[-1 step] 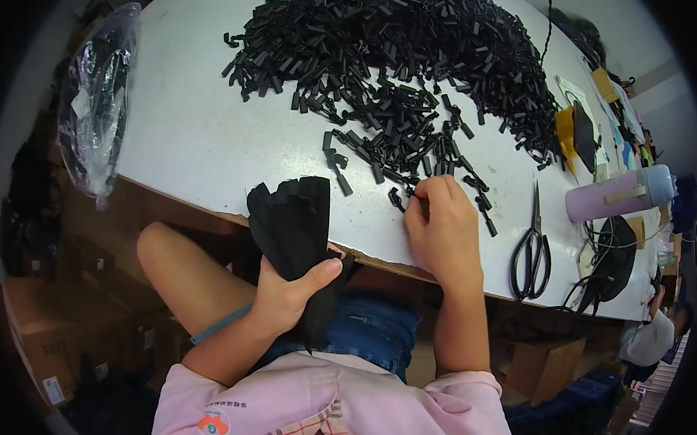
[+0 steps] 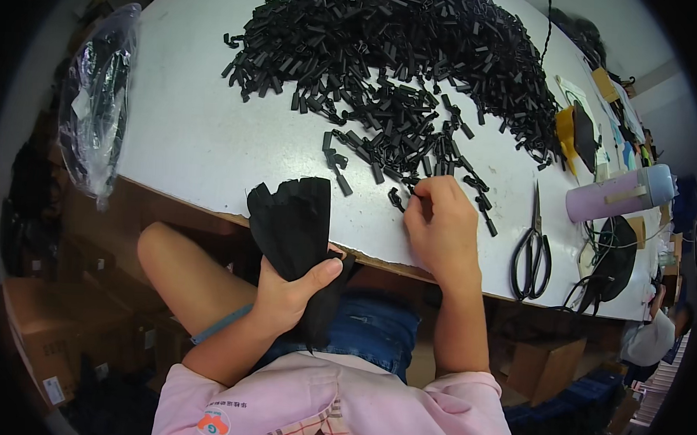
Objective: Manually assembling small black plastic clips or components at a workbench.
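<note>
Just left of the centre of the frame, the left hand point(image 2: 287, 292) is wrapped around a bundle of black cloth point(image 2: 292, 219), thumb across its front, the upper ends fanned out with frayed edges. The cloth looks light and limp, so it would likely bend and spread if held low; a grip around the narrow middle, as here, should keep the layers together without harm.

Right of centre, the right hand point(image 2: 447, 233) has thumb and forefinger bent close together at the near edge of some small black pieces point(image 2: 403, 130); whether one is pinched between the fingertips, I cannot tell. These look like hard, light plastic, probably smooth and apt to tangle at their looped ends; the straight, blocky end seems the surest place to pinch.

Across the upper middle spreads a big dark pile point(image 2: 387, 36) on the white table point(image 2: 185, 133). Scissors point(image 2: 530, 264) and a lilac bottle point(image 2: 610, 196) lie at right, a clear plastic bag point(image 2: 100, 106) at upper left.
</note>
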Demonstrator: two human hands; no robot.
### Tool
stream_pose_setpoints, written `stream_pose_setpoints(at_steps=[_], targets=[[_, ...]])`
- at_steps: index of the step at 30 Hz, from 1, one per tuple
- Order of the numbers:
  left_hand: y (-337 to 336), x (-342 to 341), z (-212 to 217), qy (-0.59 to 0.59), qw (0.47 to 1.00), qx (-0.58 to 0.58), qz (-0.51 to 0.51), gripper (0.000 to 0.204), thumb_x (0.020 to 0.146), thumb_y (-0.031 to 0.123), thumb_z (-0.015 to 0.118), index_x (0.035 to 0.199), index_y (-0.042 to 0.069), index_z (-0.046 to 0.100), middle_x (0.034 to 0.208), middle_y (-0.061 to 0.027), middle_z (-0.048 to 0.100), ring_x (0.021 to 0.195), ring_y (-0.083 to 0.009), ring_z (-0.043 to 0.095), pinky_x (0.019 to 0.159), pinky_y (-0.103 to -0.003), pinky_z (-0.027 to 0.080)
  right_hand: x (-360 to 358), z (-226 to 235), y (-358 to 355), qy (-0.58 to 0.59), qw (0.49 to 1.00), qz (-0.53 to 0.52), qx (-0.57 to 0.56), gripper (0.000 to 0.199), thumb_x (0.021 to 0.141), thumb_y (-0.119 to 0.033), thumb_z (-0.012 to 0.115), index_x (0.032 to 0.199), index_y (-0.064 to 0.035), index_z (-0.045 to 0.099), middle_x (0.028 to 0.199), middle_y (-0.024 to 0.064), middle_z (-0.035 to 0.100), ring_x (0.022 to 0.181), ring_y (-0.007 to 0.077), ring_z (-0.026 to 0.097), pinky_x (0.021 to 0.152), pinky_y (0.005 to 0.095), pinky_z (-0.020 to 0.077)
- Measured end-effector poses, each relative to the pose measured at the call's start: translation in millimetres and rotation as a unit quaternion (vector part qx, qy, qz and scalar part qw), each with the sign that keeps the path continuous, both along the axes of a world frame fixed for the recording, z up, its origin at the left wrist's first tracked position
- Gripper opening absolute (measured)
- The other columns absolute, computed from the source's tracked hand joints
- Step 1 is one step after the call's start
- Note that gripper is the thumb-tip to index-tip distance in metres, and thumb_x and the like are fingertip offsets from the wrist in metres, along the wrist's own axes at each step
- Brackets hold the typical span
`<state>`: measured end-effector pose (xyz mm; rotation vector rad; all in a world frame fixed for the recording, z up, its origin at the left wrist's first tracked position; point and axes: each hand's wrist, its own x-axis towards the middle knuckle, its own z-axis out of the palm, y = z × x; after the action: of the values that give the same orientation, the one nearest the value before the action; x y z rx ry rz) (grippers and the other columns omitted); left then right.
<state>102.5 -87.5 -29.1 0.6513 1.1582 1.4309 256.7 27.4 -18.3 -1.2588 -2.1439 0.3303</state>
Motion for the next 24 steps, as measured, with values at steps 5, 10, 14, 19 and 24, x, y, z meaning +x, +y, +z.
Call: stream_pose_setpoints(at_steps=[5, 10, 14, 19, 24], targets=[[1.4, 2.8, 1.7, 0.047, 0.999, 0.017, -0.006, 0.017, 0.071, 0.007, 0.063, 0.085, 0.0, 0.056, 0.081, -0.0034, 0.056, 0.074, -0.0095, 0.051, 0.066, -0.022, 0.042, -9.7, 5.3, -30.0, 0.356, 0.891, 0.103, -0.26, 0.009, 0.07, -0.001, 0.058, 0.078, 0.0005, 0.054, 0.069, 0.0034, 0.053, 0.058, 0.0057, 0.049, 0.05, 0.0169, 0.0391], [2.7, 5.4, -0.1, 0.045, 0.996, 0.071, -0.022, 0.015, 0.072, 0.002, 0.06, 0.086, 0.0, 0.056, 0.082, -0.0046, 0.056, 0.076, -0.0106, 0.052, 0.069, -0.023, 0.043, -15.7, 4.7, -51.8, 0.35, 0.889, 0.192, -0.224, 0.013, 0.067, 0.005, 0.062, 0.078, 0.0016, 0.057, 0.074, 0.0061, 0.053, 0.059, 0.0064, 0.049, 0.046, 0.0169, 0.0385], [0.9, 3.6, -0.4, 0.045, 0.995, 0.08, -0.032, 0.015, 0.072, 0.001, 0.06, 0.087, 0.0, 0.056, 0.084, -0.0049, 0.056, 0.078, -0.01, 0.052, 0.07, -0.022, 0.043, -16.0, 7.9, -52.0, 0.266, 0.937, 0.209, -0.091, 0.012, 0.065, 0.005, 0.063, 0.075, 0.0009, 0.059, 0.071, 0.0073, 0.053, 0.051, 0.0073, 0.048, 0.042, 0.0178, 0.0375], [0.0, 1.1, 0.8, 0.095, 0.992, 0.067, -0.05, 0.015, 0.073, 0.001, 0.059, 0.087, -0.001, 0.056, 0.084, -0.0048, 0.057, 0.076, -0.009, 0.052, 0.069, -0.022, 0.043, -10.3, 10.4, -46.6, 0.241, 0.936, 0.238, -0.094, 0.013, 0.064, 0.005, 0.064, 0.075, 0.0005, 0.06, 0.07, 0.0072, 0.053, 0.049, 0.0074, 0.048, 0.042, 0.0177, 0.0373], [1.0, 4.3, 6.5, 0.115, 0.989, 0.076, -0.045, 0.017, 0.072, 0.0, 0.058, 0.089, -0.001, 0.056, 0.083, -0.0052, 0.058, 0.075, -0.0092, 0.053, 0.067, -0.022, 0.043, -9.0, 13.2, -45.1, 0.211, 0.935, 0.268, -0.097, 0.013, 0.062, 0.004, 0.065, 0.074, 0.001, 0.059, 0.069, 0.008, 0.052, 0.049, 0.0088, 0.049, 0.041, 0.0188, 0.0381]])
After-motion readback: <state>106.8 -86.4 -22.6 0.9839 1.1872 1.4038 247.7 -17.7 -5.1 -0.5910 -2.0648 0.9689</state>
